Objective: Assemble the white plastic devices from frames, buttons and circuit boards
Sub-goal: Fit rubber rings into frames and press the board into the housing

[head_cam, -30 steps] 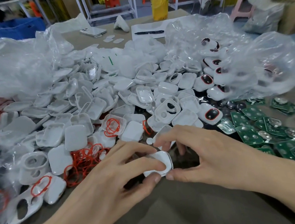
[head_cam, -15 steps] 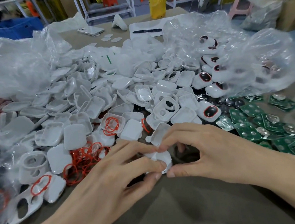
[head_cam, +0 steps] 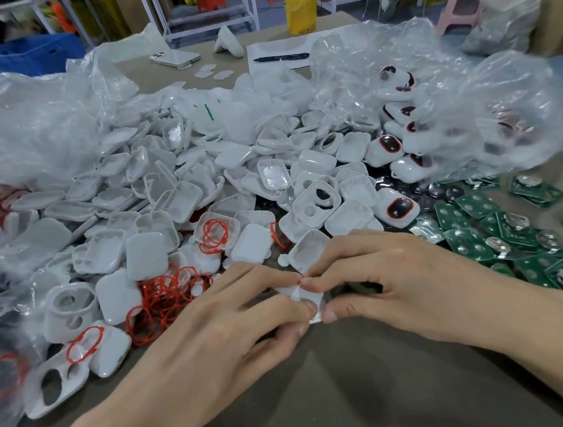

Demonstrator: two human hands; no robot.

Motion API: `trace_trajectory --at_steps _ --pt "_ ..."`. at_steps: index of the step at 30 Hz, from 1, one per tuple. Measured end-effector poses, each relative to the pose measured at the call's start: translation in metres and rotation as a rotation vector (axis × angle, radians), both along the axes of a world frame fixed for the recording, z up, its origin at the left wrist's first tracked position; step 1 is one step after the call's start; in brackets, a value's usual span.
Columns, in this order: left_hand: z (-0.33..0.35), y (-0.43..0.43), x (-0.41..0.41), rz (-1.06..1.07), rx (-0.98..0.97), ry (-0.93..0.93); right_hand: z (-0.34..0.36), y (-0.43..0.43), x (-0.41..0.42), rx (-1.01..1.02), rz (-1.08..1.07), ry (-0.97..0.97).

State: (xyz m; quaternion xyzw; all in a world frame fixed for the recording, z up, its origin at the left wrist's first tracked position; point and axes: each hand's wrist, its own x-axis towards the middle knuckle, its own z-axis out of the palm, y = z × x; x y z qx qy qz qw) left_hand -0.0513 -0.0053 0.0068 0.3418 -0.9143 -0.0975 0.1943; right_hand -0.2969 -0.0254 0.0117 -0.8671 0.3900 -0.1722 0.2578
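My left hand (head_cam: 215, 331) and my right hand (head_cam: 388, 279) meet over the near middle of the table and both pinch one small white plastic device (head_cam: 302, 296), mostly hidden by the fingertips. Behind them spreads a big pile of white shells and frames (head_cam: 177, 202). Red rubber rings (head_cam: 164, 295) lie left of my hands. Green circuit boards (head_cam: 499, 231) lie to the right. Finished white devices with red-rimmed dark buttons (head_cam: 397, 208) sit at the right of the pile.
Crumpled clear plastic bags (head_cam: 468, 105) cover the right and left back of the table (head_cam: 340, 395). A phone (head_cam: 174, 57), a pen on paper (head_cam: 281, 57) and a cup of yellow drink (head_cam: 301, 5) stand at the far edge.
Both hands' fingertips have closed tighter over the white device, hiding more of it. The hands stay in the same spot.
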Motion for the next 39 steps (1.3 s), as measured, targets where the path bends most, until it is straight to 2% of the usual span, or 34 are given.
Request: trace_trajectory --at_steps 4,17,27,35,37,39 --pt "-0.001 0.001 0.0 0.015 0.009 -0.021 -0.001 0.002 0.001 -0.054 0.002 0.032" --pt "-0.002 0.005 -0.002 0.069 0.109 0.044 -0.003 -0.004 0.004 0.079 -0.062 -0.096" --pt "0.0 0.007 -0.006 0.118 0.173 0.108 0.013 0.004 0.016 0.043 -0.037 0.087" --pt "-0.004 0.008 -0.008 0.113 0.138 0.133 0.03 0.007 0.032 -0.067 0.01 0.385" --pt "-0.004 0.009 -0.008 0.11 0.13 0.128 0.029 0.006 0.031 -0.065 0.018 0.394" --pt "-0.005 0.009 -0.007 0.113 0.131 0.127 0.026 0.007 0.027 -0.015 -0.004 0.319"
